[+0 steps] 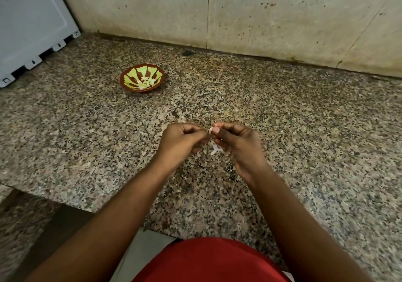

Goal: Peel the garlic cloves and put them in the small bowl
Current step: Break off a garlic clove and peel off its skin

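Note:
My left hand (181,140) and my right hand (238,142) meet above the granite counter, fingers curled. Between their fingertips they pinch a small pale garlic clove (210,129), mostly hidden by my fingers. A scrap of white garlic skin (215,149) lies on the counter just below my hands. The small bowl (130,84), brown with a green pattern, stands to the far left of my hands with several peeled cloves (146,82) inside.
The speckled granite counter (304,118) runs back to a stained wall (261,10). A grey-white appliance (28,25) stands at the far left corner. The counter's front edge steps inward at the lower left, above the floor.

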